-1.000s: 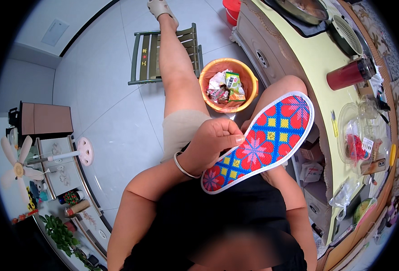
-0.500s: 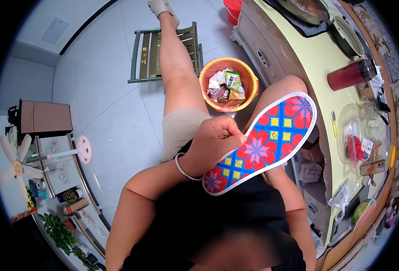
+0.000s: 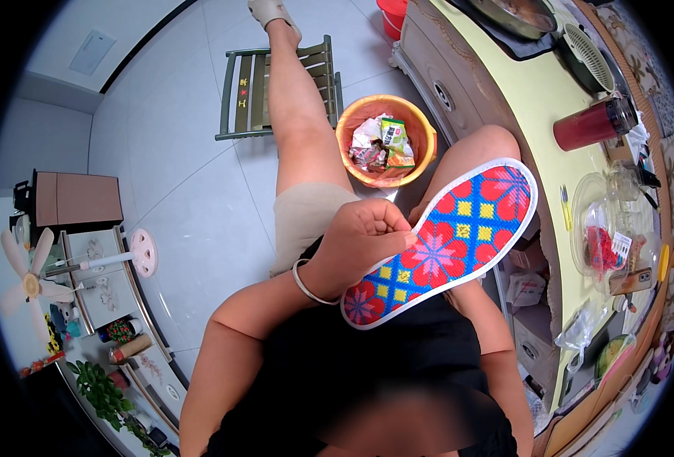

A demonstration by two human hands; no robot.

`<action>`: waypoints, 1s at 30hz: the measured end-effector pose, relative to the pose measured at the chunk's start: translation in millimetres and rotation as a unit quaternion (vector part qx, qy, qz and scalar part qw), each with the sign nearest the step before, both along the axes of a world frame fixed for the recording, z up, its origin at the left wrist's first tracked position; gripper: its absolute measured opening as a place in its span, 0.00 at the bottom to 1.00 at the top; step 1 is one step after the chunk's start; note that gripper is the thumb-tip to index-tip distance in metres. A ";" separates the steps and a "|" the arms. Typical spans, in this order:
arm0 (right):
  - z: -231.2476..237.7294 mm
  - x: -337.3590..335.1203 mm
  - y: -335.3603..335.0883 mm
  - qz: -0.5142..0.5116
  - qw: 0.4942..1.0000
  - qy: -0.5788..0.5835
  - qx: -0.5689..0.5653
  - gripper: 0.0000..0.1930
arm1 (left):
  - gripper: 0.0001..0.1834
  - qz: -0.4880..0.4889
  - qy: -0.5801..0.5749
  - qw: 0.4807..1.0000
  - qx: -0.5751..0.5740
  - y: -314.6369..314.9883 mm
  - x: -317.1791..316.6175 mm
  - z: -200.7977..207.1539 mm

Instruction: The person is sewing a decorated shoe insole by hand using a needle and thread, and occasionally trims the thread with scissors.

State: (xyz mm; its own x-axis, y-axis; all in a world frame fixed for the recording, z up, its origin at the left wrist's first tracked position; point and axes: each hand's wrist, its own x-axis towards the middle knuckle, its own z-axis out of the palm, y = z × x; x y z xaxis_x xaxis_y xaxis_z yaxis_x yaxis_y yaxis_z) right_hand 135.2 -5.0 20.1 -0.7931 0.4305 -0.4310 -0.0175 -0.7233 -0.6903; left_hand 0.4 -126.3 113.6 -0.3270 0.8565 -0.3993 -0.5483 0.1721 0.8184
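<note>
An embroidered insole (image 3: pixel 462 228) with red flowers, yellow squares, blue bands and a white border lies slanted above my lap. My left hand (image 3: pixel 373 232) is closed, thumb and forefinger pinched at the insole's left edge, about halfway along it. Whether a needle or thread is also in that pinch is too small to see. My right forearm (image 3: pixel 489 320) reaches up beneath the insole, which hides my right hand and its fingers.
An orange waste bin (image 3: pixel 342 145) holding wrappers stands between my legs. My left leg stretches over a folding stool (image 3: pixel 234 95). Along the right runs a pale counter (image 3: pixel 531 84) with a dark red bottle (image 3: pixel 584 128), a phone (image 3: pixel 632 282) and red thread (image 3: pixel 600 247). A fan (image 3: pixel 32 282) is at far left.
The insole has tilted very slightly, its upper end shifting a little to the right. My left hand keeps its pinch at almost the same place.
</note>
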 end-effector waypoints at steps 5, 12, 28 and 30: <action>6.1 2.8 0.8 -0.016 0.998 0.060 0.003 0.15 | 0.03 -0.032 0.022 0.999 -0.029 3.8 -0.2 -3.2; -11.7 -5.1 14.7 0.003 0.982 0.191 -0.005 0.16 | 0.03 0.011 -0.001 0.999 -0.037 4.9 -1.7 -6.2; 0.3 -35.5 13.5 0.058 0.982 0.174 -0.045 0.12 | 0.04 0.023 -0.006 0.999 -0.028 8.7 -11.1 -10.1; 1.1 -36.2 13.2 0.049 0.987 0.149 -0.032 0.13 | 0.04 0.028 -0.002 0.999 -0.028 9.8 -12.1 -12.0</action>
